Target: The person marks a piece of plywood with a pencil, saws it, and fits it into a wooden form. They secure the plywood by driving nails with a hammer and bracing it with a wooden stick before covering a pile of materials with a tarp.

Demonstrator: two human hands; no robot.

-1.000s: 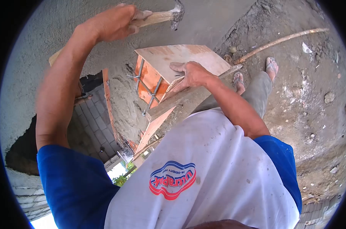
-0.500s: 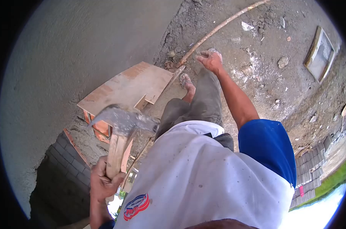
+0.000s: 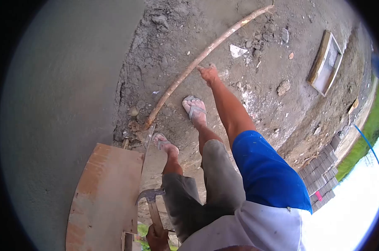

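My left hand is low in the view, its fingers wrapped around the wooden handle of a claw hammer. The dusty metal head of the hammer points up, close to the edge of a wooden panel and beside my trouser leg. My right hand reaches forward over the ground with its fingers apart and nothing in them. Its fingertips overlap the edge of a long, curved wooden pole in this view. The pole lies on the dirt, with its lower end near the panel's corner.
Smooth grey concrete spreads along the left, ending in a rough dirt edge. My sandalled feet stand on rubble-strewn ground. A wooden-framed screen lies at the upper right. Stacked grey blocks stand at the lower right.
My view has shifted, and the panel now appears lower. The hammer has dropped from in front of my torso to low beside my leg. My right arm now stretches out towards the pole.
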